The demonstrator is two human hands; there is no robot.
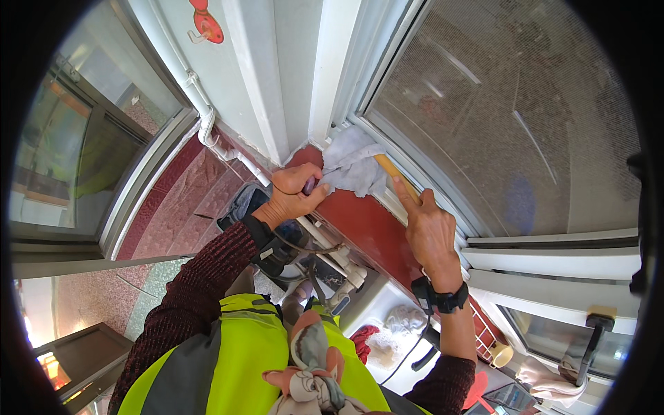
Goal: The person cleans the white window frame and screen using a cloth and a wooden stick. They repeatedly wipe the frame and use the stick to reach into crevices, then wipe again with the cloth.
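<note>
My right hand [433, 236] grips a yellow handle [395, 175], with the index finger stretched along it. The handle's far end meets a crumpled light-grey cloth [355, 162] in the corner of a red windowsill [365, 225]; whatever is under the cloth there is hidden. To the cloth's left, my left hand [294, 193] is closed around a small rounded purple object [309, 185], which I cannot identify further. Its thumb tip is close to the cloth's edge, and I cannot tell whether it presses on it.
A screened window [498, 114] rises along the right, above its white frame. White pipes [206, 129] run down the left wall. Below the sill are more pipework [353, 272] and a white basin [399, 358] with cloths. A wire rack [482, 332] and a window handle [596, 342] stand at lower right.
</note>
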